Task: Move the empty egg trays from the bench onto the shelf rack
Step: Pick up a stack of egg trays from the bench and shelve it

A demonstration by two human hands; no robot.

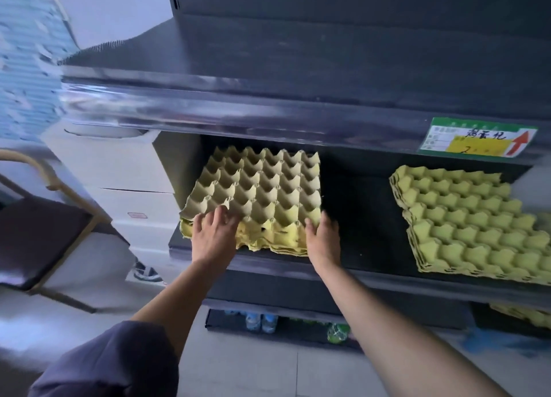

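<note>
A stack of empty egg trays (262, 188), tan on top and yellow beneath, lies on the left part of a dark shelf (357, 232) in the rack. My left hand (213, 232) rests on the stack's front left corner with its fingers spread. At the front right corner, my right hand (323, 238) lies flat against the edge with its fingers straight. Neither hand is closed around a tray. A second stack of yellow-green egg trays (471, 220) sits on the same shelf to the right, apart from both hands.
The upper shelf edge (268, 116) juts out above the trays, with a green price label (477, 138) on it. White boxes (131, 170) stand left of the rack. A dark chair (38, 232) is at far left. Bottles (262, 322) and more trays (521, 313) sit on lower levels.
</note>
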